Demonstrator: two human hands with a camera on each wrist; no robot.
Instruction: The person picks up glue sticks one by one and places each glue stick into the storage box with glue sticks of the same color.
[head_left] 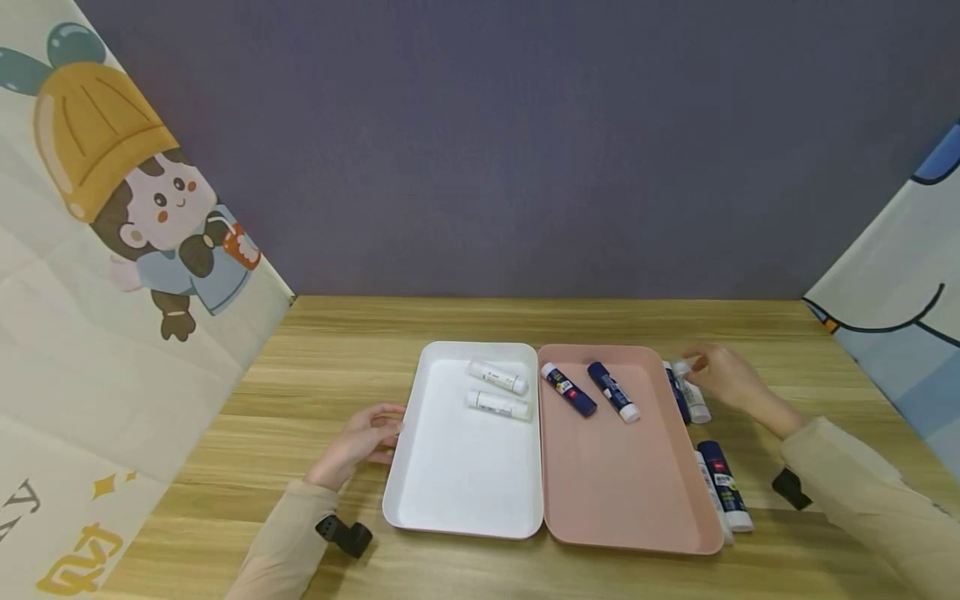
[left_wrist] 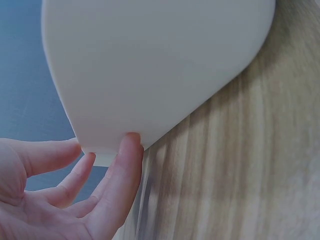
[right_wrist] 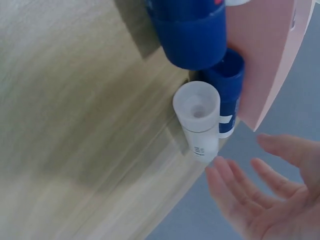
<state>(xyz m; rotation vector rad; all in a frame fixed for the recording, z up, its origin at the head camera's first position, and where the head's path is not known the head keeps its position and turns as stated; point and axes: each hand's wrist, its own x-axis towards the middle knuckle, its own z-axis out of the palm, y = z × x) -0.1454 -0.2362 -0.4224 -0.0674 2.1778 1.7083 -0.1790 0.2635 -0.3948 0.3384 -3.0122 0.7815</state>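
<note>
My left hand [head_left: 360,440] is at the left side of the white tray [head_left: 465,492]; in the left wrist view its loosely bent fingertips touch the tray's outer wall. To the right of the pink tray [head_left: 622,500], my right hand [head_left: 723,377] reaches toward a white glue stick [head_left: 697,403]. The right wrist view shows the fingers spread, fingertips right at the far end of that glue stick [right_wrist: 198,122]. Beside it, against the pink tray's wall, lies a navy glue stick [head_left: 677,398]. Two white glue sticks [head_left: 498,406] lie in the white tray, two navy ones [head_left: 568,389] in the pink tray.
Nearer the front, a navy glue stick [head_left: 723,483] and a white glue stick [head_left: 712,496] lie along the pink tray's right side. Both trays stand side by side on the wooden table [head_left: 360,333]. A dark grey panel [head_left: 525,167] rises behind the table.
</note>
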